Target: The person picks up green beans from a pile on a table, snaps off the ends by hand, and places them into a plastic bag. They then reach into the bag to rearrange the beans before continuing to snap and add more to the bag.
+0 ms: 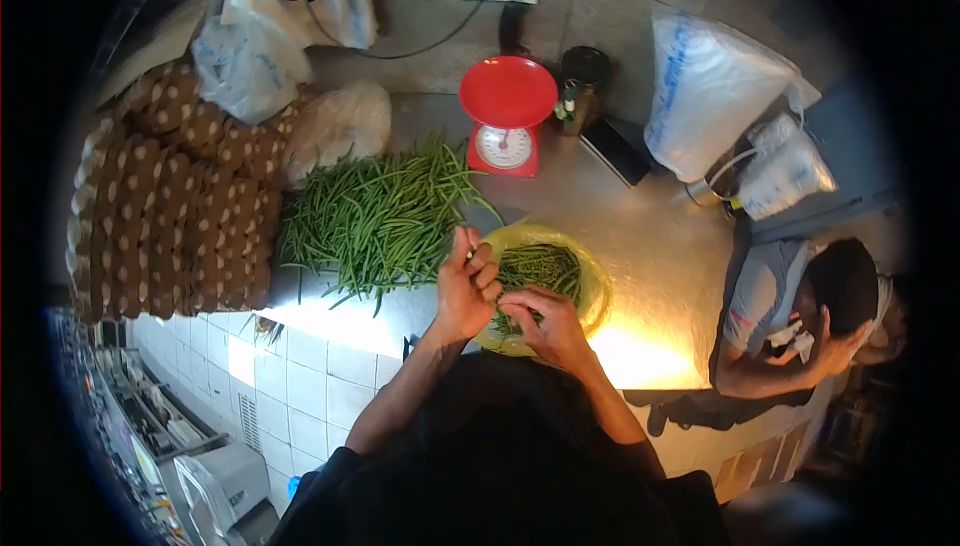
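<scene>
My left hand [465, 281] and my right hand [545, 318] meet over the near rim of a yellow bowl [598, 286] that holds trimmed green beans [540, 264]. Both hands pinch the same green bean between their fingers, the left hand higher, with its fingertips pointing up. A big loose pile of green beans [375, 216] lies on the steel counter [640, 226] just left of the bowl. Whether a small blade is in my left hand I cannot tell.
A red kitchen scale [507, 116] stands behind the bowl, with a dark jar [583, 86] and a white sack [705, 96] to its right. Stacked egg trays [170, 206] fill the left side. Another person [800, 316] sits at the counter's right end.
</scene>
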A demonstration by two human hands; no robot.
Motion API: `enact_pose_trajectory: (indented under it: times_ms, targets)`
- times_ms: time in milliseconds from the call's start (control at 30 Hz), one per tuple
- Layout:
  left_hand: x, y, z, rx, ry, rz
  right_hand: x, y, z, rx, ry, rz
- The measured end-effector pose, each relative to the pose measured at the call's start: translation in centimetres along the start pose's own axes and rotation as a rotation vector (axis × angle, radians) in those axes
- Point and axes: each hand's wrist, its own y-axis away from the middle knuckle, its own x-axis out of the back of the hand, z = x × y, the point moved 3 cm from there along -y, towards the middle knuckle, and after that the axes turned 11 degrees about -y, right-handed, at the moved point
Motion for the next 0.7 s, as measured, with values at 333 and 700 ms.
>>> enact_pose_trajectory:
  times_ms: [333,700]
  targets:
    - [7.8,-6.0,5.5,-0.791,-1.164,0.447,2.4,-3.0,6.8,-0.003,0.589,-0.032]
    - [8.1,-1.6,-1.8,-0.19,-1.883,0.157,4.2,-7.1,11.5,-0.099,0.916,-0.247]
